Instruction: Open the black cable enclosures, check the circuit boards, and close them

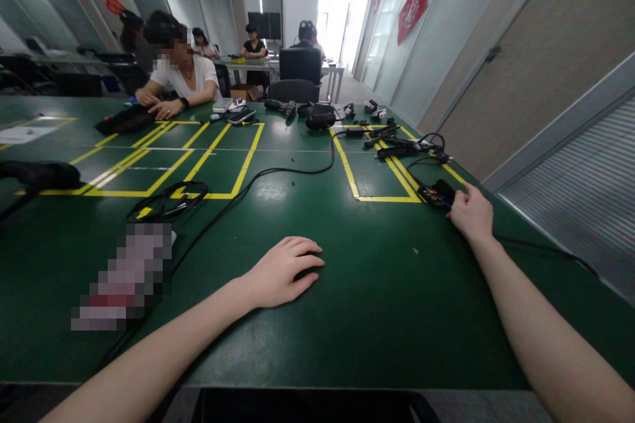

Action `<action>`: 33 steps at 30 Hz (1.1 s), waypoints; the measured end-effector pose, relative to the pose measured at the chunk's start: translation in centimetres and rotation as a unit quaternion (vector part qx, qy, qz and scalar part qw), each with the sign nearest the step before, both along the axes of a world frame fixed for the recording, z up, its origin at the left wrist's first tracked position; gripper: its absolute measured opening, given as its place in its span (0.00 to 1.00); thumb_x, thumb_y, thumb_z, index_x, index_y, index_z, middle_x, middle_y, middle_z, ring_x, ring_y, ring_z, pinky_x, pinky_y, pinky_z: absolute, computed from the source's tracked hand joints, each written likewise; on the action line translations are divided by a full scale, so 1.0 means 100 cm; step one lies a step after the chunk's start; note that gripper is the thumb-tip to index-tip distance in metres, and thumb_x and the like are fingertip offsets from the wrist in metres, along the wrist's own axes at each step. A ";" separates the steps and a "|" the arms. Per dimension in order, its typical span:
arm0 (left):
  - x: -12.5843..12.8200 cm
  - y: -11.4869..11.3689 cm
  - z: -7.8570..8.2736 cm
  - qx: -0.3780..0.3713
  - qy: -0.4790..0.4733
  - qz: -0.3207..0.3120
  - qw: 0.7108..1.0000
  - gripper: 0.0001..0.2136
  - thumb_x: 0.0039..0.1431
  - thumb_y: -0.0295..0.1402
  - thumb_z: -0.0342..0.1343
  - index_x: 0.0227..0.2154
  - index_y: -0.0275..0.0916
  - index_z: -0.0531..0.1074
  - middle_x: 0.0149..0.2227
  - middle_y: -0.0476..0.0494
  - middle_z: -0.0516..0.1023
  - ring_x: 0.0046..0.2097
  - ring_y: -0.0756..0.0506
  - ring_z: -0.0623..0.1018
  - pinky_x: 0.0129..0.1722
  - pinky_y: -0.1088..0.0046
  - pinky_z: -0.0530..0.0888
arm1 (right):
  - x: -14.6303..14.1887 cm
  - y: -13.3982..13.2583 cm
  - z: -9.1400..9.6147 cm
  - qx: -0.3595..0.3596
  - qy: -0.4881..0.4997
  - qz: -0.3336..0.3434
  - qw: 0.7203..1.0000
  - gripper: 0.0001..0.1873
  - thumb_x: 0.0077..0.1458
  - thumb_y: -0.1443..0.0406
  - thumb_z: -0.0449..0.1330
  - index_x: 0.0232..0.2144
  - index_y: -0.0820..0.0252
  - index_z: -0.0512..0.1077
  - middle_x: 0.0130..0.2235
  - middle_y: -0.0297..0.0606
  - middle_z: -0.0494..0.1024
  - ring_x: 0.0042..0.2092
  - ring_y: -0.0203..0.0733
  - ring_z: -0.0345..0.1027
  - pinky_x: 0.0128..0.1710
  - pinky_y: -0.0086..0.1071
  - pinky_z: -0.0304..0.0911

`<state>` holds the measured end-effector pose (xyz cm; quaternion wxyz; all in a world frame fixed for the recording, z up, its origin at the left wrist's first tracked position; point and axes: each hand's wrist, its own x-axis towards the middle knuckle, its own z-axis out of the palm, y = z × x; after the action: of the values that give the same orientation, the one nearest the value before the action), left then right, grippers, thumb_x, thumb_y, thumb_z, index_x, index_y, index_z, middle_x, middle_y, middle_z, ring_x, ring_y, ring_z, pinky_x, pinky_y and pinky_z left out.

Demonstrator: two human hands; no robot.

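My left hand [284, 272] rests palm down on the green table [357, 324], fingers stretched out and slightly apart, holding nothing. At the right side of the table, my right hand [472, 213] is closed at the near end of a small black device [437, 193]. Its fingertips are partly hidden, and the device's exact kind is unclear. Black cables [421, 145] lie just beyond it, beside yellow tape lines [389, 199].
A black cord [268, 170] crosses the table. Left of my left arm lie a blurred-out flat object [124, 277] and a coiled cable [191, 190]. A power drill [286, 107], a phone [242, 117] and a black pouch [320, 117] sit farther back. A person [191, 79] works across the table.
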<state>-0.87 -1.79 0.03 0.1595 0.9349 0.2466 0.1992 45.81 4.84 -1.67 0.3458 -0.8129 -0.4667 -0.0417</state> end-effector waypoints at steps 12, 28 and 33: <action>0.000 0.000 0.001 0.005 0.003 -0.001 1.000 0.11 0.70 0.31 0.57 0.51 0.42 0.79 0.57 0.39 0.79 0.61 0.39 0.76 0.63 0.55 0.73 | -0.019 -0.012 0.021 0.003 -0.005 -0.002 1.000 0.42 0.53 0.57 0.68 0.65 0.70 0.65 0.44 0.53 0.74 0.51 0.66 0.68 0.51 0.49 0.65; 0.001 -0.001 0.001 0.004 0.014 -0.001 1.000 0.11 0.71 0.32 0.57 0.52 0.41 0.78 0.58 0.39 0.79 0.61 0.39 0.76 0.63 0.55 0.73 | -0.015 -0.008 0.017 0.010 -0.047 0.032 0.998 0.18 0.53 0.58 0.66 0.44 0.60 0.79 0.43 0.48 0.78 0.45 0.58 0.72 0.43 0.45 0.68; 0.000 -0.001 0.004 -0.002 0.021 -0.003 1.000 0.11 0.71 0.32 0.56 0.52 0.40 0.78 0.58 0.38 0.79 0.62 0.38 0.76 0.63 0.55 0.72 | -0.023 -0.006 0.022 -0.032 0.042 0.004 0.999 0.15 0.50 0.57 0.68 0.38 0.60 0.80 0.37 0.44 0.81 0.41 0.55 0.73 0.42 0.41 0.65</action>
<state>-0.82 -1.91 0.39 0.1571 0.9393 0.2477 0.1782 43.53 4.20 0.54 0.3391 -0.8229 -0.4558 0.0091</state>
